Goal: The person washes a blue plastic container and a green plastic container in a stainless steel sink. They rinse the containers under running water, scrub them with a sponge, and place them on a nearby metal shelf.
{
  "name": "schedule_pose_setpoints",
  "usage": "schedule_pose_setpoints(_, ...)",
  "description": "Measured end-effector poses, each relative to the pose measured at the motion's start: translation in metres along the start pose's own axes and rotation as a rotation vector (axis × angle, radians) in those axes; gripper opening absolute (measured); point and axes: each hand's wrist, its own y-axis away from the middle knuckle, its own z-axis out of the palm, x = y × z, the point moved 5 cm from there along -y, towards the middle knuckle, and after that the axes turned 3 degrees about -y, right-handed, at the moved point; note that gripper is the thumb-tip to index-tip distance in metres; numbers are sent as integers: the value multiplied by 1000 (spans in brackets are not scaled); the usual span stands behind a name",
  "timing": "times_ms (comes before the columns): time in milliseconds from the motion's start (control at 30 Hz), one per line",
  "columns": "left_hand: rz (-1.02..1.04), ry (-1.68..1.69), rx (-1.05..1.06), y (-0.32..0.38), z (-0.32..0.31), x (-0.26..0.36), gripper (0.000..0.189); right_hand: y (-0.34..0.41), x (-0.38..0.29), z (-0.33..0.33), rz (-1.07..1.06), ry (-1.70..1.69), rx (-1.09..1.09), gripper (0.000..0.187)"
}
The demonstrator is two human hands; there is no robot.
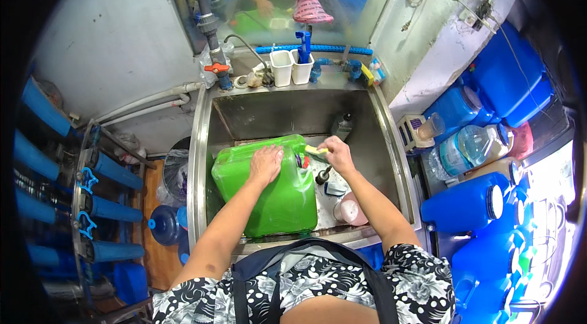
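A green plastic jerrycan lies on its side in a stainless-steel sink, with whitish suds on it. My left hand rests flat on the can's upper side, palm down. In my right hand is a slim yellow tool, its far end by the can's neck end; whether it is a brush cannot be told. A red piece shows at that end. Below my right hand, the sink floor holds a dark-topped bottle part, a scrub brush and a pink container.
A clear bottle stands at the sink's back right. White holders and an orange-handled valve line the back ledge. Overhead hangs a pink-wrapped spout. Blue jerrycans crowd the right; blue filter housings stand left.
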Motion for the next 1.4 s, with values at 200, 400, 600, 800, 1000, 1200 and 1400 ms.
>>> schedule_pose_setpoints(200, 20, 32, 97, 13, -11, 9, 39, -26, 21, 53, 237, -358, 51, 31)
schedule_pose_setpoints(400, -15, 31, 44, -3, -4, -2, 38, 32, 43, 76, 605, -7, 306, 29)
schedule_pose_setpoints(600, -38, 58, 32, -1, -2, 1, 42, 66, -5, 86, 725, 356, -20, 30)
schedule_pose_setpoints(800, 6, 36, 111, 5, -6, 5, 39, 29, 0, 60, 579, 549, -53, 18)
schedule_pose_setpoints(1000, 19, 29, 185, 9, -11, 10, 36, -64, 10, 30, 21, 191, 301, 21)
schedule_pose_setpoints(1200, -12, 0, 187, 8, -13, 17, 38, 34, 150, 107, 426, 355, -132, 25)
schedule_pose_setpoints(1400, -48, -18, 147, 3, -3, 6, 39, 308, 205, 189, 1960, -551, -651, 22)
